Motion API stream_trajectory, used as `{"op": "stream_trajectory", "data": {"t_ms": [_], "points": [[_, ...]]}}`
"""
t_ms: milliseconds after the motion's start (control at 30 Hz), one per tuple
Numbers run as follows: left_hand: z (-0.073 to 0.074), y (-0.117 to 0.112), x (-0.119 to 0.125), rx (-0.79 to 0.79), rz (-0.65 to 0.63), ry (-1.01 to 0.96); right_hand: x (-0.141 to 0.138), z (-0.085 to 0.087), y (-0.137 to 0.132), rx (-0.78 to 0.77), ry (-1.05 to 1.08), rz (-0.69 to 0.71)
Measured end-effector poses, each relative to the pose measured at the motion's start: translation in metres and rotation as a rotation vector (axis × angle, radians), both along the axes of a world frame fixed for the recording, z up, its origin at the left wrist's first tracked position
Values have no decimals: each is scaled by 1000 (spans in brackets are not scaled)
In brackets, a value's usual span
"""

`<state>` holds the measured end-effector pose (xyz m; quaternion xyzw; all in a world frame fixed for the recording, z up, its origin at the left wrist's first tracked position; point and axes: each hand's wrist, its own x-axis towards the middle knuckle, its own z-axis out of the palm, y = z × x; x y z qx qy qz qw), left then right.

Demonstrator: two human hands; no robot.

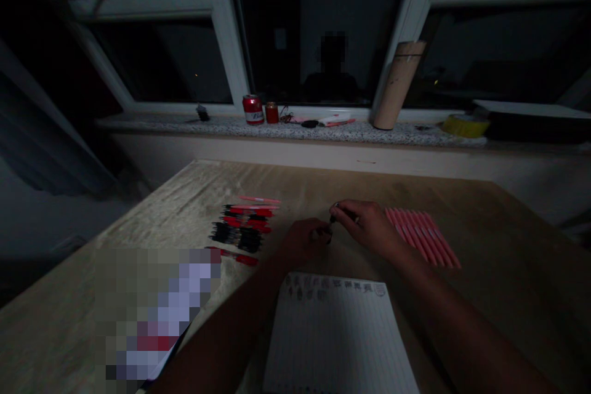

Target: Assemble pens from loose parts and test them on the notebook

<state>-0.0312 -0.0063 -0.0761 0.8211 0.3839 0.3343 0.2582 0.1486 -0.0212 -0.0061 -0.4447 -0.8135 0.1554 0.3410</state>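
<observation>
Pale tabletop (166, 221) under dim light carries, nearest, a lined notebook (339, 332). Just beyond it, the right hand (367, 218) has its fingers closed on a small dark piece (332, 219), perhaps of a pen; the left hand (305, 240) curls close beside, its grip impossible to tell. Black and red pens (250, 239) lie left, pink pens (420, 237) right. A loose pinch could drop the piece, hard to find in this gloom; a leftward forearm swing could scatter pens. Farthest, a red can (253, 112) stands on the windowsill (355, 135).
</observation>
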Motion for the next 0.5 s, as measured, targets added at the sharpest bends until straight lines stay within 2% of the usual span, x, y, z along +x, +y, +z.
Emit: {"op": "stream_trajectory", "data": {"t_ms": [500], "points": [[1, 0, 2, -29, 32, 35, 1, -4, 2, -19, -12, 50]]}}
